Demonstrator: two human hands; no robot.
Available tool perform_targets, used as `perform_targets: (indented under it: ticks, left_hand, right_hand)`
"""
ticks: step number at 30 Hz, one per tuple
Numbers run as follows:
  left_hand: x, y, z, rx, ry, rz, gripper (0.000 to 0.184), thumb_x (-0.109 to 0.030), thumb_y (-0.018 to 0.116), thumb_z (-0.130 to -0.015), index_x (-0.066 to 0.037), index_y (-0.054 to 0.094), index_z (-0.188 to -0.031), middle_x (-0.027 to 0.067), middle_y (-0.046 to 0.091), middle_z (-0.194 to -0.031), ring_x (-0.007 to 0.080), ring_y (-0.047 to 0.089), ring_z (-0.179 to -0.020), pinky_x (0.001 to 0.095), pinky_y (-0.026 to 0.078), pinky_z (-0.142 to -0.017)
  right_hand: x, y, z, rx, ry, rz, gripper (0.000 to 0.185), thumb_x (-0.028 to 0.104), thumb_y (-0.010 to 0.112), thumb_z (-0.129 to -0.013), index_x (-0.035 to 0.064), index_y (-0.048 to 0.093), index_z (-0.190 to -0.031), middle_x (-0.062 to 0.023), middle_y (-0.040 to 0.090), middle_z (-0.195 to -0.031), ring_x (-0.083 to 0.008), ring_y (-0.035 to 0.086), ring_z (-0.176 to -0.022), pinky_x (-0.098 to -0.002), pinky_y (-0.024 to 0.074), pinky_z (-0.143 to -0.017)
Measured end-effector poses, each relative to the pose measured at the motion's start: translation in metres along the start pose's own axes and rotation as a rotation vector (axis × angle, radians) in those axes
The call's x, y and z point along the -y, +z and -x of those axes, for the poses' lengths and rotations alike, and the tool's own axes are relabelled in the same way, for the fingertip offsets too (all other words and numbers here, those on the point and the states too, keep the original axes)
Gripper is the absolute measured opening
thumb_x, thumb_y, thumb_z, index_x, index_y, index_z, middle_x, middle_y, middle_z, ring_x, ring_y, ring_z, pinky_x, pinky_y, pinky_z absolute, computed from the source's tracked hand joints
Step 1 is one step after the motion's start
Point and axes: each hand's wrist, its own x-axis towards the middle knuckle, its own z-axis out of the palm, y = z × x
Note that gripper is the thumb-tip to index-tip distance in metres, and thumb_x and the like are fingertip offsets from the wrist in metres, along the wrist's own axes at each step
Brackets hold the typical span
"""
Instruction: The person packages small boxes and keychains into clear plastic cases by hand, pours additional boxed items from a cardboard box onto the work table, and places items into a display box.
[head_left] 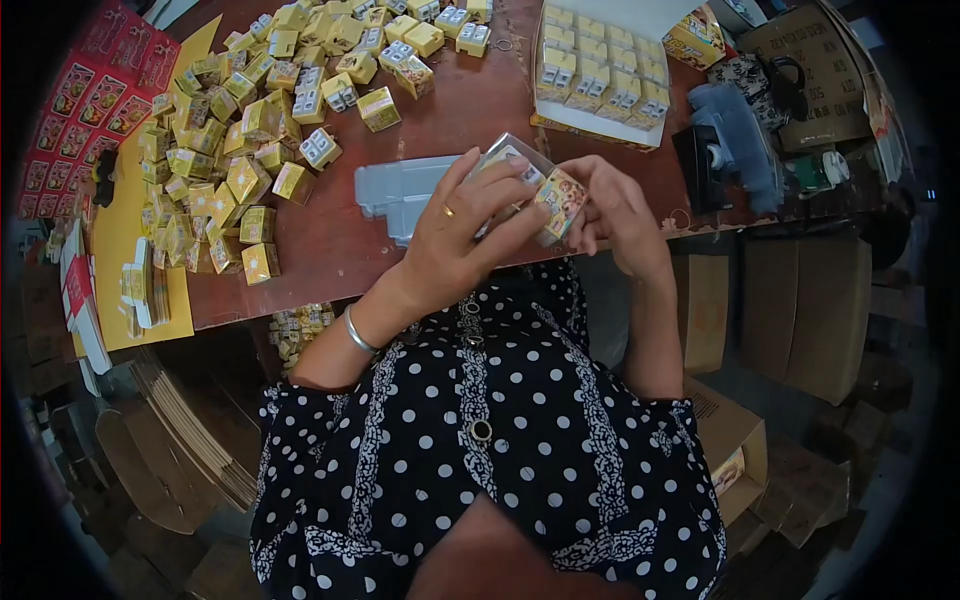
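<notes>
Head camera view shows a person at a red-brown counter (pixel 330 240), with the two hands close together on one small clear package (pixel 562 203). The left hand (pixel 468 222), which wears a ring, lays its fingers over the top of this package; the right hand (pixel 618 212) grips it at the right side. The package is tilted, above the front edge of the counter, and a yellow printed face is seen on it. How the fingers close beneath cannot be told, because they are hidden. Near the left hand, flat clear plastic pieces (pixel 395 186) lie on the counter. Farther to the left is a loose heap of small yellow boxes (pixel 255 125). Behind the package, toward the right, a white tray (pixel 608 131) holds similar boxes in rows.
</notes>
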Motion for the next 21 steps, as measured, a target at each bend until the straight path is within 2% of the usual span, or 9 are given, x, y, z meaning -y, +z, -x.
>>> perform_targets:
  ticks: [1,6,8,10,11,12,15,19,21]
  left_hand:
    - [0.000,0.001,0.000,0.003,0.001,0.000,0.040,-0.006,0.073,-0.082,-0.011,0.064,-0.121,0.0101,0.057,-0.127,0.0307,0.058,-0.125,0.0539,0.044,-0.108]
    - [0.003,0.012,-0.006,-0.028,0.051,0.051,0.046,-0.006,0.073,-0.083,-0.013,0.064,-0.127,0.0121,0.047,-0.141,0.0313,0.049,-0.134,0.0516,0.045,-0.108]
    - [0.014,0.015,-0.010,-0.033,0.020,0.047,0.050,-0.003,0.073,-0.082,-0.011,0.062,-0.130,0.0136,0.046,-0.142,0.0337,0.049,-0.134,0.0505,0.046,-0.107]
    - [0.018,0.014,-0.015,-0.039,-0.009,0.045,0.054,-0.001,0.073,-0.081,-0.010,0.060,-0.133,0.0151,0.046,-0.143,0.0361,0.049,-0.133,0.0494,0.046,-0.107]
    - [0.017,0.010,-0.019,0.013,-0.215,0.148,0.058,0.000,0.072,-0.080,-0.007,0.057,-0.135,0.0166,0.046,-0.143,0.0373,0.051,-0.131,0.0479,0.047,-0.105]
    - [0.018,0.007,-0.022,0.065,-0.421,0.253,0.061,0.002,0.072,-0.079,-0.005,0.054,-0.137,0.0181,0.046,-0.144,0.0386,0.052,-0.129,0.0464,0.048,-0.104]
    - [0.043,0.013,-0.015,0.219,-0.613,0.390,0.061,0.000,0.070,-0.080,-0.002,0.051,-0.139,0.0215,0.054,-0.135,0.0389,0.058,-0.121,0.0446,0.051,-0.100]
    - [0.080,0.028,-0.024,0.312,-0.639,0.365,0.055,-0.002,0.070,-0.084,-0.001,0.052,-0.136,0.0217,0.062,-0.125,0.0360,0.065,-0.113,0.0431,0.053,-0.096]
    - [0.095,0.039,-0.038,0.382,-0.813,0.581,0.051,-0.005,0.069,-0.087,0.003,0.051,-0.134,0.0219,0.066,-0.120,0.0338,0.067,-0.110,0.0416,0.054,-0.096]
  right_hand:
    - [-0.003,0.004,0.001,0.007,0.039,0.071,0.050,0.045,0.054,-0.103,-0.0004,0.057,-0.123,-0.0033,0.062,-0.088,-0.0043,0.055,-0.057,-0.0160,0.0421,-0.044]
    - [-0.001,0.005,-0.002,0.031,-0.050,0.009,0.054,0.035,0.072,-0.092,-0.0017,0.055,-0.128,-0.0048,0.065,-0.101,-0.0063,0.063,-0.082,-0.0191,0.0522,-0.063]
    - [0.002,-0.001,-0.002,0.013,-0.147,0.077,0.055,0.027,0.075,-0.089,-0.0018,0.053,-0.131,-0.0068,0.064,-0.112,-0.0100,0.062,-0.100,-0.0247,0.0524,-0.086]
    - [-0.002,-0.007,-0.002,0.077,-0.115,-0.026,0.057,0.024,0.076,-0.087,-0.0016,0.053,-0.131,-0.0074,0.063,-0.114,-0.0116,0.061,-0.105,-0.0265,0.0499,-0.092]
    - [-0.005,-0.011,-0.002,0.140,-0.083,-0.129,0.058,0.022,0.078,-0.085,-0.0014,0.053,-0.132,-0.0081,0.062,-0.117,-0.0132,0.060,-0.109,-0.0283,0.0474,-0.098]
    - [-0.011,-0.017,-0.004,0.135,-0.087,-0.126,0.058,0.022,0.078,-0.085,-0.0014,0.053,-0.132,-0.0081,0.062,-0.117,-0.0132,0.060,-0.109,-0.0283,0.0474,-0.098]
    - [-0.024,-0.037,-0.012,-0.009,-0.230,-0.101,0.059,0.015,0.079,-0.082,-0.0014,0.052,-0.132,-0.0081,0.061,-0.120,-0.0147,0.060,-0.111,-0.0289,0.0490,-0.097]
    - [-0.027,-0.069,-0.044,-0.284,-0.370,-0.007,0.057,0.005,0.081,-0.081,-0.0012,0.054,-0.130,-0.0080,0.061,-0.122,-0.0163,0.060,-0.113,-0.0316,0.0501,-0.097]
    - [-0.034,-0.081,-0.063,-0.429,-0.395,0.140,0.056,0.007,0.083,-0.080,-0.0002,0.056,-0.129,-0.0089,0.062,-0.121,-0.0174,0.060,-0.112,-0.0312,0.0503,-0.097]
